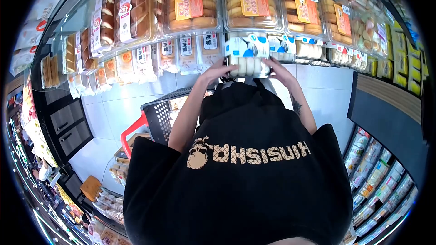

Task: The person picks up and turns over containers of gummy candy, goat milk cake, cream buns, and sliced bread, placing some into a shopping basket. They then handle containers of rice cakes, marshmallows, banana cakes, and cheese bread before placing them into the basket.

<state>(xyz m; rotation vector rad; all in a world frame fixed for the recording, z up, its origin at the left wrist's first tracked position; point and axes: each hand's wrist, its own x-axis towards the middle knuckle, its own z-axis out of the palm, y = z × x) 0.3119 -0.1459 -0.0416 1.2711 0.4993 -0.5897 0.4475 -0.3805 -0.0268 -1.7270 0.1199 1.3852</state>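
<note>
Between my two hands is a clear plastic pack of round white buns (247, 66) with a white and blue label. My left hand (218, 70) grips its left end, and my right hand (279, 70) has its fingers on the right end. The pack is at the shelf's front edge, just below a clear box of round golden cakes (252, 7) with an orange label. A similar blue-labelled pack (282, 45) lies directly to the right of it.
Bagged bread (186, 52) and boxed long rolls (136, 11) line the shelf at left. Yellow packets (399, 59) fill the far right. A shopping cart with a red handle (131, 129) stands at my left. Packaged goods (377, 177) fill a lower shelf at right.
</note>
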